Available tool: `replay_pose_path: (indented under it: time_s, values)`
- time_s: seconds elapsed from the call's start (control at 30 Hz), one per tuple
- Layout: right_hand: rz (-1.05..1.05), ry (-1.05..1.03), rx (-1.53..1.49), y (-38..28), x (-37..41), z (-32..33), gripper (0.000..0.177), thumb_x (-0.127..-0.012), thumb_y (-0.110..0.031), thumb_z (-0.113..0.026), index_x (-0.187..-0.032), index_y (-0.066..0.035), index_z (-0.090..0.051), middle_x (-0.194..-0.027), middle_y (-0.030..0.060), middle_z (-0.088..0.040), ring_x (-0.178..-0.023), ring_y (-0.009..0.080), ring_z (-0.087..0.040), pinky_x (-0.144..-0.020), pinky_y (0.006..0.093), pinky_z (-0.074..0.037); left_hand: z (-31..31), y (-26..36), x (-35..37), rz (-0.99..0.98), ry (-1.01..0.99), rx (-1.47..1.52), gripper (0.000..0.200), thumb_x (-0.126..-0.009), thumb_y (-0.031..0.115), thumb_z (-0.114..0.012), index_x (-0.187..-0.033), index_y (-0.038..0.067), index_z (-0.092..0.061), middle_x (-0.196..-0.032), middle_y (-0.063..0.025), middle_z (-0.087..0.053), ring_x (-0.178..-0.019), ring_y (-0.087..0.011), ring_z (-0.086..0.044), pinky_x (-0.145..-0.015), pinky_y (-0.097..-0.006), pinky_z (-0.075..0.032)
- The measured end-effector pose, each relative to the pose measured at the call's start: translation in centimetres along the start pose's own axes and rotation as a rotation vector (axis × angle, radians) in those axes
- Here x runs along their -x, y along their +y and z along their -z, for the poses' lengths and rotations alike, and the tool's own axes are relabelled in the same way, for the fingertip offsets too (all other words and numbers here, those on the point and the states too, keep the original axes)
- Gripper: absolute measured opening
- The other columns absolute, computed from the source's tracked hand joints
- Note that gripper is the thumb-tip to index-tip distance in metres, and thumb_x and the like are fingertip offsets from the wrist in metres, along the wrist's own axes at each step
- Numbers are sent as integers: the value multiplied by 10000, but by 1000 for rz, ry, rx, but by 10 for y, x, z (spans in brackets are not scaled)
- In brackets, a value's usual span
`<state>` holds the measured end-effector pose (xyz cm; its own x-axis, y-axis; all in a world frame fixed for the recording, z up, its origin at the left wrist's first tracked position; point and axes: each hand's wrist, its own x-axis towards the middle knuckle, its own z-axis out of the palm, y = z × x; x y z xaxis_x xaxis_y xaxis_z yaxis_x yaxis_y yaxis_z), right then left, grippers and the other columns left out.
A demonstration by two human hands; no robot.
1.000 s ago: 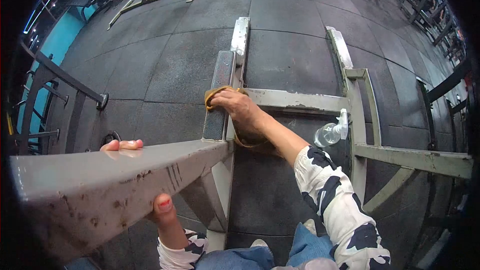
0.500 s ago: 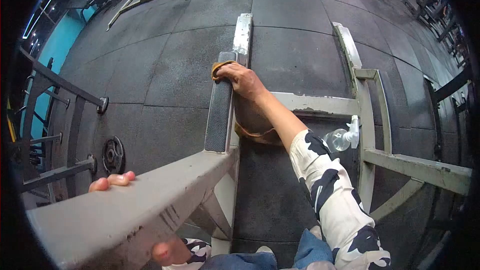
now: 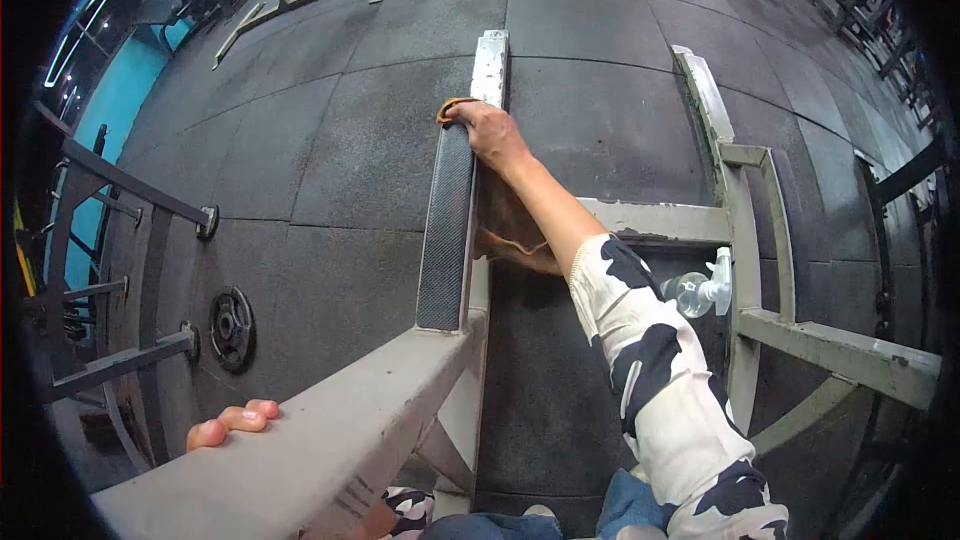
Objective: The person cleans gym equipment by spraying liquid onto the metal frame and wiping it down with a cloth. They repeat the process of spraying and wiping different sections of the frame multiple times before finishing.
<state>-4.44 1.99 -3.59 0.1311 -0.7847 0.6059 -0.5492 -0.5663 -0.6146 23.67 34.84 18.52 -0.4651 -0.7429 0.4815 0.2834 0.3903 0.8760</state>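
My right hand [image 3: 490, 132] is closed on an orange-brown cloth [image 3: 458, 103] at the far end of a dark textured pad [image 3: 446, 230]. Below my wrist, the rest of the cloth hangs down the pad's inner side, partly behind my forearm. This pad tops an upright of a worn beige metal frame [image 3: 330, 410]. At lower left, my left hand [image 3: 238, 422] wraps round the thick sloping beam of that frame. Its fingertips show over the far edge, while the beam hides most of the palm.
A clear spray bottle [image 3: 692, 294] with a white trigger head is by the frame's right side. A black weight plate [image 3: 232, 328] lies on the dark rubber floor mats [image 3: 350, 270] at left. Dark racks [image 3: 150, 240] stand along the left. My shoes and jeans show at the bottom.
My right hand and the cloth have slid slightly farther along the pad to its far end. The view has shifted a little, and my left hand stays on the beam.
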Motion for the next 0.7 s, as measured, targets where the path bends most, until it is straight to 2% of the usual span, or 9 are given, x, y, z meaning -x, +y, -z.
replay_pose_path:
  time_s: [0.1, 0.17, 0.2, 0.37, 0.5, 0.57, 0.67, 0.7]
  values:
    - [87, 102, 39, -8, 9, 0, 201, -818, -11, -514, -963, -27, -653, -968, 143, -662, -942, 304, -622, -851, 384, -505, -9, -6, 5, 12, 37, -21, 521, -985, 294, -385, -1422, 32, -271, -1259, -296, -444, -1274, -406, -380, -1078, -524, -321]
    - [86, 94, 50, -13, 16, -1, 184, -818, -4, -514, -944, -28, -646, -935, 143, -651, -927, 307, -618, -845, 386, -501, -27, -17, 9, -131, 233, -132, 511, -986, 287, -378, -1420, 38, -275, -1261, -291, -445, -1279, -400, -379, -1075, -516, -339]
    - [88, 87, 61, -17, 19, 1, 169, -817, 4, -513, -925, -29, -639, -901, 143, -640, -912, 309, -613, -839, 387, -497, -28, -19, 14, -130, 234, -130, 511, -986, 287, -378, -1420, 38, -275, -1261, -291, -445, -1279, -400, -379, -1075, -516, -339]
    - [131, 90, -32, -55, 59, 16, 139, -818, 22, -516, -912, -30, -605, -881, 139, -607, -889, 317, -607, -790, 389, -501, -34, -29, 45, -2, 724, -408, 1108, -623, 636, -721, -1363, -17, -216, -1159, -162, -409, -1139, -279, -424, -1046, -421, -352]
    - [101, 55, -98, -84, 92, 27, 126, -827, 14, -525, -934, -31, -574, -910, 138, -593, -889, 332, -603, -762, 399, -504, -43, -35, 24, 7, 667, -542, 1104, -641, 670, -675, -1363, -23, -210, -1179, -170, -404, -1125, -276, -434, -1037, -426, -352]
    - [82, 20, -135, -95, 105, 32, 134, -817, 28, -522, -936, -25, -554, -909, 139, -587, -889, 333, -599, -769, 403, -500, -81, -47, -20, -239, 832, -856, 1086, -658, 670, -654, -1361, -33, -215, -1199, -178, -399, -1120, -274, -444, -1034, -430, -351]
    - [131, -14, -130, -107, 120, 38, 140, -803, 35, -522, -928, -18, -552, -890, 139, -578, -884, 328, -592, -772, 401, -495, -88, -44, -22, -186, 891, -817, 1070, -662, 659, -655, -1357, -35, -230, -1202, -180, -399, -1116, -282, -453, -1025, -425, -357]
    - [134, -15, -127, -111, 125, 40, 142, -792, 42, -518, -917, -14, -554, -867, 131, -567, -871, 318, -583, -769, 396, -490, -100, -46, -33, -200, 986, -808, 1072, -655, 663, -663, -1354, -33, -244, -1205, -179, -399, -1118, -283, -462, -1014, -415, -369]
